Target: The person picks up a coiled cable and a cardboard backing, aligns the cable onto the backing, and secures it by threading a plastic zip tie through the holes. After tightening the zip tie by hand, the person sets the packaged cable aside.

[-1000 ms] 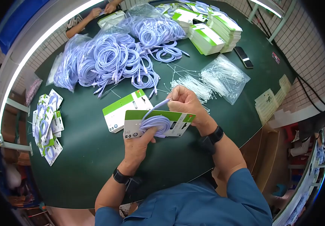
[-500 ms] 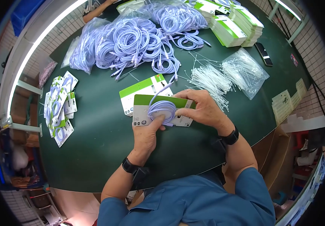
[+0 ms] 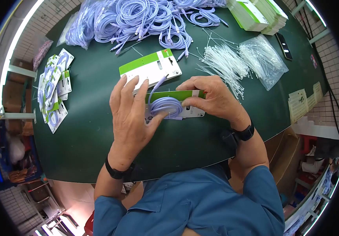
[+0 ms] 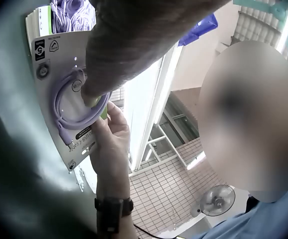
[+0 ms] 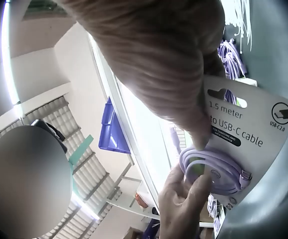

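Observation:
A coiled lilac cable (image 3: 165,107) lies against a white and green card (image 3: 195,111), one cable end sticking up past the card's top edge. My right hand (image 3: 215,97) pinches the card's right part, thumb in front and fingers behind. My left hand (image 3: 129,114) is at the card's left end, its fingers extended and spread, with the thumb touching the coil. In the left wrist view the cable (image 4: 59,107) rests on the card face (image 4: 42,89). The right wrist view shows the thumb of the left hand (image 5: 181,209) at the coil (image 5: 223,172).
Behind the card lies a stack of cards (image 3: 148,67). Loose cable coils (image 3: 146,15) fill the back. White ties (image 3: 224,65) and a bag of ties (image 3: 265,59) lie right, near a phone (image 3: 284,46). Carded cables (image 3: 51,88) are piled left; card stacks (image 3: 252,15) stand back right.
My left hand has let go its grip on the card's lower left and spread its fingers. My right hand has moved from the cable end to the card's right side. The view has shifted.

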`<state>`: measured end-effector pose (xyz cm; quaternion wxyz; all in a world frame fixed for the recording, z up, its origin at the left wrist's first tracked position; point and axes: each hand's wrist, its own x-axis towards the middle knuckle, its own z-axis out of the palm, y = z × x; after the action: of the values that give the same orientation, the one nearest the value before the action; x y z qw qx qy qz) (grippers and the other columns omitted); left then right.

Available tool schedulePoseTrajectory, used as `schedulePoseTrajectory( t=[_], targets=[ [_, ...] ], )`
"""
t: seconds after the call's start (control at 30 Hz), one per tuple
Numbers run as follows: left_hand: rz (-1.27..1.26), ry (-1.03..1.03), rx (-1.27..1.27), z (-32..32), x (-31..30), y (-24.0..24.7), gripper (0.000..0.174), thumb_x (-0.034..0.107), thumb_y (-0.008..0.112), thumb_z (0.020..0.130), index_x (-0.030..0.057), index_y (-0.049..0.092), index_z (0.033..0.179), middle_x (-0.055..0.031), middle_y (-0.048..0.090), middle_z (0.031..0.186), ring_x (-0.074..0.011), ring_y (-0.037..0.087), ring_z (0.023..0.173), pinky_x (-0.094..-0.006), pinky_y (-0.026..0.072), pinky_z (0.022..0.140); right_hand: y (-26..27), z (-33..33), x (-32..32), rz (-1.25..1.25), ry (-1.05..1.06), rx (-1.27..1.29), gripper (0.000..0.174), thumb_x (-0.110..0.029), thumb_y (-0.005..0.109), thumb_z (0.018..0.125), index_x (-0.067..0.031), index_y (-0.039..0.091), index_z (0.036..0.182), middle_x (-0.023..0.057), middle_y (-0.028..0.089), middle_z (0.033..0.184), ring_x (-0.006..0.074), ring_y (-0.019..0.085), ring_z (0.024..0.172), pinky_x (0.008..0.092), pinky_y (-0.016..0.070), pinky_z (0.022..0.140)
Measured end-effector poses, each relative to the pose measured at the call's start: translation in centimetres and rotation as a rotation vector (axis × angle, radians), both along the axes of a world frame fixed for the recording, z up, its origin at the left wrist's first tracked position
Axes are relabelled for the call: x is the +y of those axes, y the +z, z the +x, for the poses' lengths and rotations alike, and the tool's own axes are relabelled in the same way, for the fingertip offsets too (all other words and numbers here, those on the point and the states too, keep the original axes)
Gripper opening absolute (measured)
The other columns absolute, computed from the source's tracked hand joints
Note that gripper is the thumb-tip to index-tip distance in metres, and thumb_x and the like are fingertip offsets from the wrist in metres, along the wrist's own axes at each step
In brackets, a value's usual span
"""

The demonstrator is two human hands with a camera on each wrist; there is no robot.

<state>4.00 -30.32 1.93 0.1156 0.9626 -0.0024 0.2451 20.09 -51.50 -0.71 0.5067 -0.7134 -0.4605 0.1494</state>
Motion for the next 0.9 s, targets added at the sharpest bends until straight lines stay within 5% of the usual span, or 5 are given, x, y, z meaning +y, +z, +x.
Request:
schedulePoseTrajectory(
  t=[0.33,0.5,0.6,0.9],
  targets=[
    [0.001,-0.157,0.132,2.7,-0.6,-2.1,0.065,0.01,0.086,0.077,0.0048,0.066,0.139,-0.0072,0.065,0.098,-0.0271,0.066,0.098,-0.054,0.0434,0.113,-0.2,-0.7,0.2,0.034,-0.102,-0.051,0.031,-0.006,0.088,0.083,-0.0043,0.077,0.111,0.0083,0.077,0.098,0.0217,0.074,0.08,0.0324,0.0559,0.067],
    [0.076,-0.186,0.125,3.2,-0.9,-2.2,0.064,0.008,0.084,0.077,0.0081,0.067,0.138,-0.0057,0.065,0.097,-0.0265,0.067,0.095,-0.0507,0.0482,0.105,0.1,-1.3,0.6,0.077,-0.144,-0.152,0.029,-0.004,0.087,0.082,-0.0047,0.076,0.108,0.0086,0.076,0.098,0.023,0.073,0.081,0.0344,0.0568,0.067],
    [0.01,-0.185,0.122,3.3,-1.1,-2.0,0.063,0.004,0.082,0.076,0.0102,0.068,0.137,-0.006,0.066,0.096,-0.028,0.067,0.092,-0.0462,0.0521,0.093,-0.2,-0.9,0.7,0.1,-0.138,-0.459,0.026,-0.003,0.087,0.081,-0.0055,0.074,0.103,0.0085,0.075,0.097,0.0235,0.072,0.081,0.0356,0.0568,0.066],
    [-0.22,-0.173,0.025,3.5,-0.2,-2.5,0.05,-0.001,0.08,0.074,0.0084,0.071,0.122,-0.009,0.07,0.095,-0.0324,0.068,0.087,-0.0437,0.0535,0.08,-0.5,-0.5,0.7,0.165,-0.178,-0.409,0.025,0.0,0.088,0.078,-0.0056,0.072,0.096,0.0091,0.075,0.095,0.0247,0.072,0.081,0.0346,0.0569,0.066]
  ],
)
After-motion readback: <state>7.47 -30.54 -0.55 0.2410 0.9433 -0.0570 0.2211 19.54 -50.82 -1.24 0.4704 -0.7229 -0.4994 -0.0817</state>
